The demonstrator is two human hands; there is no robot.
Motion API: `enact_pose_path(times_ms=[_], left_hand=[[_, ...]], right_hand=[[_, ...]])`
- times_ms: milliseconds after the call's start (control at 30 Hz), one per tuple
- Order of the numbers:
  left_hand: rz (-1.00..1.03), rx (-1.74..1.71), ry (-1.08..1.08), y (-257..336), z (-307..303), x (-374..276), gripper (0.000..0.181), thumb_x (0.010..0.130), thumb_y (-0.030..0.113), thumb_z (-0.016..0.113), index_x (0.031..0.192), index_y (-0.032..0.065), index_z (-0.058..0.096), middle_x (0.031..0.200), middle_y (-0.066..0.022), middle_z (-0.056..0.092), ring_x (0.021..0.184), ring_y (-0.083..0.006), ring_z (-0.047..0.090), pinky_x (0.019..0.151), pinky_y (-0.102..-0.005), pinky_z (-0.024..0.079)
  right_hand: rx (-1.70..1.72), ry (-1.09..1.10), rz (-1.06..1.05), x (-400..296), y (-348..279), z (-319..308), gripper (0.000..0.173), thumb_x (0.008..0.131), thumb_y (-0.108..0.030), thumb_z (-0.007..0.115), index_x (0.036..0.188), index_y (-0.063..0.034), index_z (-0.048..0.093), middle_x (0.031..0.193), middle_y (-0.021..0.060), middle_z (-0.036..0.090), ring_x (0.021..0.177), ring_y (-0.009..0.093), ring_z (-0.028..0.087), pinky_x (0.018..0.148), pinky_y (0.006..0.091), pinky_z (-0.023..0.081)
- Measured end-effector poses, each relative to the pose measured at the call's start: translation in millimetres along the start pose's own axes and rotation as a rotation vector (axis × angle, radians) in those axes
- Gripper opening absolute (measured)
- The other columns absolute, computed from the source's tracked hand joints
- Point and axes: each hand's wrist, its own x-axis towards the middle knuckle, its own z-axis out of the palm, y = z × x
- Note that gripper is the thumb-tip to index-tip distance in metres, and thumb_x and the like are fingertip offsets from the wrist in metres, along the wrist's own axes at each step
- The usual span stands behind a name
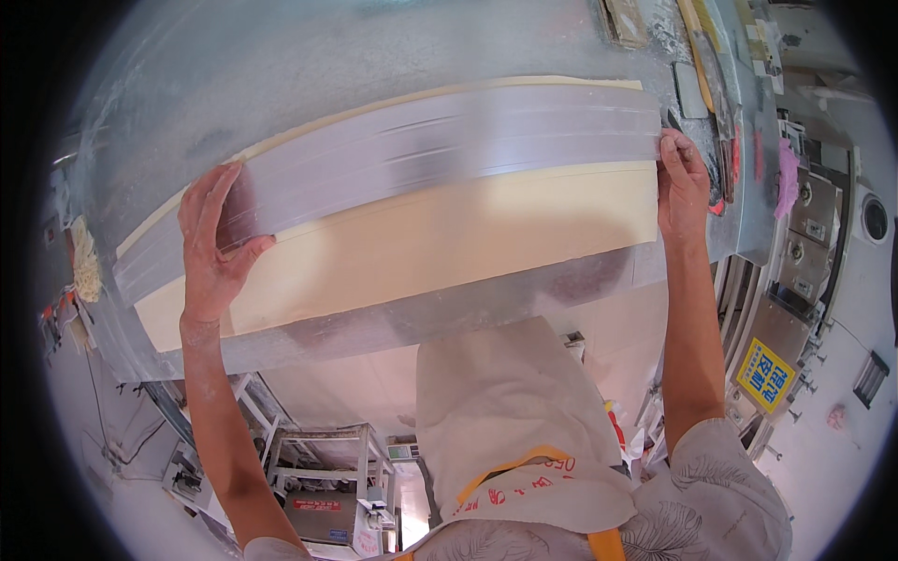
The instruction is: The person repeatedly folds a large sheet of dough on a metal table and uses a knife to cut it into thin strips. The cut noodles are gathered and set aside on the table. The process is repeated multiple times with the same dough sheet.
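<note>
A long, flat metal strip, like a wide ruler, lies across a sheet of pale yellow dough on the metal worktable. Dough shows along both long sides of the strip. My left hand rests on the strip near its left end, fingers at the far edge and thumb at the near edge. At the right end, my right hand has thumb and fingertips pinched together against the strip's corner. A dark pointed thing shows just behind those fingertips; its full shape is hidden.
Right of the strip lie a phone-like flat object and long tools with wooden and dark parts. A wooden block lies at the far right. A bundle of pale strands hangs at the table's left edge. Metal-fronted equipment stands right.
</note>
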Motion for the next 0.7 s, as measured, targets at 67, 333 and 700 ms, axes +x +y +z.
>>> enact_pose_path(times_ms=[67,333,700], left_hand=[[-0.004,-0.006,0.009,1.7,2.4,2.5,0.090,0.079,0.054,0.084,0.152,0.0099,0.055,0.149,-0.0131,0.055,0.140,-0.0359,0.046,0.117,-0.0485,0.038],[0.134,-0.081,0.080,-33.3,6.0,-13.2,0.084,0.087,0.057,0.079,0.149,0.0055,0.056,0.148,-0.0178,0.054,0.137,-0.0408,0.046,0.117,-0.0543,0.033],[0.135,-0.047,0.224,-28.9,4.4,-31.0,0.086,0.077,0.052,0.086,0.145,0.0076,0.058,0.136,-0.0136,0.056,0.123,-0.0358,0.050,0.114,-0.0567,0.031]], right_hand=[[-0.001,-0.010,0.001,3.7,0.8,-3.3,0.018,0.104,-0.010,0.068,0.120,-0.0021,0.070,0.104,0.0007,0.068,0.093,0.010,0.063,0.083,0.0263,0.052],[-1.021,-0.133,-0.371,26.1,8.3,-68.5,0.041,0.107,-0.021,0.065,0.140,0.0018,0.057,0.133,0.0101,0.059,0.121,0.020,0.056,0.104,0.0339,0.046],[-0.420,0.115,0.086,18.8,3.4,-27.9,0.049,0.112,-0.027,0.056,0.149,0.0043,0.050,0.153,0.0170,0.052,0.139,0.027,0.051,0.115,0.0379,0.040]])
